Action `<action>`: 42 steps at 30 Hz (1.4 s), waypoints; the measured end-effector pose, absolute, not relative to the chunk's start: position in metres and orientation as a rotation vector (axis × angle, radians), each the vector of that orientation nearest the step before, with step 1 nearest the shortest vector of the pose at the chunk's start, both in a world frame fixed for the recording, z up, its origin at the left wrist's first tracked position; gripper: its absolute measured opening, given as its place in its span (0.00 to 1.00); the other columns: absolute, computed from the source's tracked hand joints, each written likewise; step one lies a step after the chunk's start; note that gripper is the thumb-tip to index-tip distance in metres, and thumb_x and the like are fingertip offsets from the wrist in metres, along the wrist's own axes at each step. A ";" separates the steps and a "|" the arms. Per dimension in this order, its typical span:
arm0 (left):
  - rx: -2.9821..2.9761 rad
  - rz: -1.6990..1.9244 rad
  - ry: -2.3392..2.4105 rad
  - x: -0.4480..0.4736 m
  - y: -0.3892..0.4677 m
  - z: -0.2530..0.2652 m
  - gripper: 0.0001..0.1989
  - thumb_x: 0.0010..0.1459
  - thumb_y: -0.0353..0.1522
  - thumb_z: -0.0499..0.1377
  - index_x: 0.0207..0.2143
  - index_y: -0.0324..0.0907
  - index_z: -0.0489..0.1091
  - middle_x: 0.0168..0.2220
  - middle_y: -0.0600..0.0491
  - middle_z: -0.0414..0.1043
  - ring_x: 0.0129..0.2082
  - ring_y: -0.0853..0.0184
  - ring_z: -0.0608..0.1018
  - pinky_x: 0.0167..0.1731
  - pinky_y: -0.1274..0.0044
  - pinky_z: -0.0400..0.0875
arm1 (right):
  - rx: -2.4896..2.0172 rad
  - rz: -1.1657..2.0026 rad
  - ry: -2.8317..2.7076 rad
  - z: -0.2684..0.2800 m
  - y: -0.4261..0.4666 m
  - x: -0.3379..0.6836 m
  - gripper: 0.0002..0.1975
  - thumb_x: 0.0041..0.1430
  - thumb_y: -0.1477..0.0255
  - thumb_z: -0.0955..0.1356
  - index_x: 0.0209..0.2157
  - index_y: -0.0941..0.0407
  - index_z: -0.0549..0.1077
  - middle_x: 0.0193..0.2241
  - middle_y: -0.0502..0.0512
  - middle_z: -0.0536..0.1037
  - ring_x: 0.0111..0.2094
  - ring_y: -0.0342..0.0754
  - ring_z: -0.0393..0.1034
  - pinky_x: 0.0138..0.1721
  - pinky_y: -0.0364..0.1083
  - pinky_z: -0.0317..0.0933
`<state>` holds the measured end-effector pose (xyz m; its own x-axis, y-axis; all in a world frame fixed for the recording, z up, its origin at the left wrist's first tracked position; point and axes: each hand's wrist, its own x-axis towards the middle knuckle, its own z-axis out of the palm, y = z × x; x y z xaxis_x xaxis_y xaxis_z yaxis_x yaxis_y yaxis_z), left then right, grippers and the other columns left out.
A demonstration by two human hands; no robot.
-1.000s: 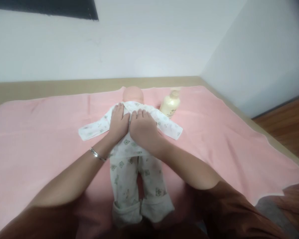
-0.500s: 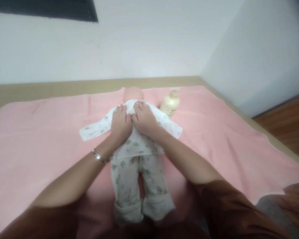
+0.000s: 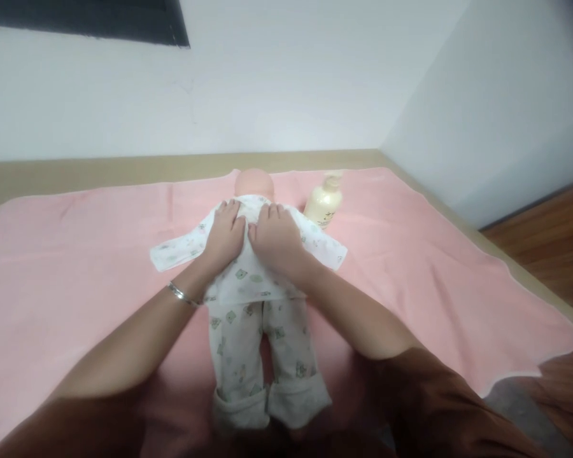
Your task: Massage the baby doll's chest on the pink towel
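The left hand (image 3: 225,234) lies palm down on the upper back of the doll (image 3: 253,280), its forearm rising from the near left with a thin bracelet (image 3: 181,294) at the wrist; its fingers (image 3: 222,213) are spread flat and released, pressing on the cloth and grasping nothing. Just beside it, thumb side touching, the right hand (image 3: 277,238) rests the same way on the doll's upper back, forearm coming from the near right out of a brown sleeve (image 3: 439,407), fingers stretched toward the collar, flat and unclenched. The doll lies on a pink blanket (image 3: 76,267) near the middle of the worktop (image 3: 100,168), closer to the far edge than the near one. Its long axis runs from the near edge toward the far edge: the bare head (image 3: 254,183) points to the far edge, the two trouser legs with rolled cuffs point to the near edge. The printed white shirt's sleeves spread out sideways, one toward the left edge, one toward the right. To the right of the head, near the far edge, a cream pump bottle (image 3: 323,203) stands on the blanket just beside the doll's sleeve.
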<state>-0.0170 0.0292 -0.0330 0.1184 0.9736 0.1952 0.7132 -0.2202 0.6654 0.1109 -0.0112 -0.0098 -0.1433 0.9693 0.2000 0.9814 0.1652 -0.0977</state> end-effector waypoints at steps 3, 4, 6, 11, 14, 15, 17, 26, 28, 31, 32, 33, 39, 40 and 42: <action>2.017 0.891 1.609 -0.022 0.036 -0.037 0.29 0.65 0.36 0.43 0.64 0.36 0.63 0.69 0.45 0.60 0.72 0.55 0.56 0.73 0.58 0.47 | -1.826 -0.197 -2.317 -0.009 -0.022 0.107 0.30 0.71 0.71 0.54 0.65 0.80 0.57 0.64 0.84 0.62 0.67 0.66 0.58 0.68 0.58 0.51; 2.042 0.887 1.614 -0.022 0.036 -0.037 0.29 0.65 0.36 0.42 0.64 0.36 0.63 0.68 0.44 0.60 0.72 0.54 0.57 0.72 0.57 0.47 | -1.785 -0.198 -2.342 -0.010 -0.020 0.108 0.30 0.70 0.72 0.54 0.64 0.80 0.57 0.63 0.84 0.62 0.67 0.65 0.58 0.68 0.58 0.50; 2.105 0.860 1.639 -0.018 0.031 -0.036 0.29 0.66 0.36 0.42 0.64 0.34 0.62 0.68 0.42 0.61 0.71 0.53 0.58 0.72 0.55 0.49 | -1.733 -0.126 -2.338 -0.011 -0.010 0.114 0.29 0.70 0.73 0.53 0.65 0.79 0.57 0.63 0.81 0.64 0.67 0.64 0.57 0.68 0.58 0.50; 2.264 0.688 1.667 -0.001 0.008 -0.027 0.30 0.66 0.32 0.41 0.66 0.26 0.56 0.70 0.35 0.52 0.73 0.49 0.53 0.71 0.53 0.48 | -1.791 0.127 -2.126 -0.017 0.026 0.132 0.28 0.69 0.71 0.55 0.63 0.75 0.61 0.65 0.75 0.64 0.67 0.61 0.57 0.68 0.57 0.49; 2.303 0.617 1.610 0.003 0.002 -0.022 0.30 0.65 0.30 0.40 0.67 0.27 0.55 0.71 0.37 0.50 0.73 0.49 0.50 0.71 0.52 0.46 | -1.788 0.113 -2.115 -0.019 0.029 0.133 0.27 0.69 0.72 0.55 0.63 0.74 0.62 0.65 0.75 0.64 0.66 0.61 0.57 0.68 0.58 0.49; 2.277 0.613 1.600 0.002 0.003 -0.020 0.31 0.65 0.30 0.40 0.67 0.28 0.55 0.72 0.38 0.49 0.74 0.50 0.50 0.71 0.52 0.46 | -1.788 0.097 -2.122 -0.019 0.028 0.132 0.27 0.70 0.72 0.54 0.63 0.74 0.62 0.65 0.75 0.64 0.67 0.61 0.57 0.68 0.58 0.49; 2.182 0.642 1.601 -0.001 0.008 -0.020 0.31 0.64 0.30 0.41 0.68 0.30 0.54 0.72 0.41 0.49 0.74 0.52 0.50 0.72 0.55 0.45 | -1.802 0.058 -2.134 -0.018 0.021 0.128 0.28 0.71 0.71 0.54 0.64 0.74 0.61 0.64 0.75 0.64 0.66 0.62 0.57 0.68 0.58 0.50; 1.908 0.919 1.614 -0.012 0.023 -0.032 0.30 0.63 0.33 0.45 0.66 0.36 0.60 0.71 0.47 0.53 0.74 0.57 0.52 0.73 0.60 0.47 | -1.800 -0.163 -2.428 -0.001 -0.030 0.107 0.29 0.69 0.77 0.55 0.67 0.78 0.52 0.66 0.83 0.58 0.69 0.67 0.54 0.68 0.61 0.50; 1.906 0.956 1.604 -0.012 0.023 -0.034 0.29 0.64 0.34 0.45 0.66 0.36 0.61 0.71 0.47 0.54 0.73 0.57 0.54 0.73 0.61 0.48 | -1.774 -0.121 -2.427 -0.001 -0.031 0.107 0.29 0.69 0.77 0.55 0.67 0.77 0.53 0.67 0.81 0.58 0.70 0.65 0.52 0.69 0.60 0.49; 1.915 0.994 1.598 -0.011 0.022 -0.037 0.28 0.64 0.34 0.46 0.65 0.38 0.63 0.70 0.47 0.57 0.72 0.59 0.56 0.73 0.62 0.47 | -1.726 -0.020 -2.335 -0.006 -0.016 0.113 0.28 0.71 0.72 0.54 0.67 0.72 0.56 0.67 0.77 0.59 0.70 0.63 0.52 0.69 0.60 0.48; 1.914 1.002 1.602 -0.011 0.022 -0.037 0.28 0.64 0.34 0.45 0.65 0.38 0.63 0.70 0.47 0.57 0.72 0.59 0.56 0.73 0.62 0.47 | -1.733 0.023 -2.294 -0.008 -0.009 0.116 0.29 0.72 0.70 0.54 0.68 0.71 0.56 0.67 0.77 0.58 0.70 0.63 0.51 0.69 0.60 0.48; 1.913 1.004 1.609 -0.010 0.022 -0.038 0.28 0.64 0.34 0.46 0.64 0.37 0.64 0.70 0.47 0.57 0.72 0.59 0.56 0.73 0.62 0.47 | -1.751 0.067 -2.253 -0.010 -0.003 0.118 0.29 0.72 0.68 0.54 0.68 0.71 0.55 0.68 0.76 0.57 0.70 0.64 0.51 0.70 0.60 0.47; 1.898 0.994 1.626 -0.008 0.019 -0.035 0.29 0.63 0.34 0.47 0.65 0.37 0.64 0.70 0.47 0.58 0.72 0.59 0.56 0.74 0.61 0.46 | -1.794 0.172 -2.138 -0.016 0.013 0.123 0.31 0.70 0.66 0.57 0.68 0.71 0.54 0.69 0.77 0.54 0.71 0.64 0.46 0.71 0.59 0.43; 1.895 0.991 1.628 -0.007 0.019 -0.035 0.29 0.63 0.34 0.47 0.65 0.37 0.64 0.69 0.47 0.58 0.72 0.59 0.56 0.74 0.61 0.46 | -1.787 0.167 -2.135 -0.017 0.012 0.123 0.31 0.70 0.66 0.57 0.68 0.71 0.54 0.69 0.77 0.55 0.72 0.64 0.46 0.71 0.59 0.43; 1.895 0.982 1.631 -0.007 0.019 -0.034 0.29 0.63 0.34 0.47 0.65 0.35 0.63 0.70 0.47 0.57 0.72 0.59 0.56 0.74 0.61 0.46 | -1.777 0.161 -2.127 -0.019 0.012 0.122 0.31 0.70 0.66 0.57 0.68 0.71 0.54 0.69 0.77 0.55 0.72 0.64 0.46 0.70 0.59 0.43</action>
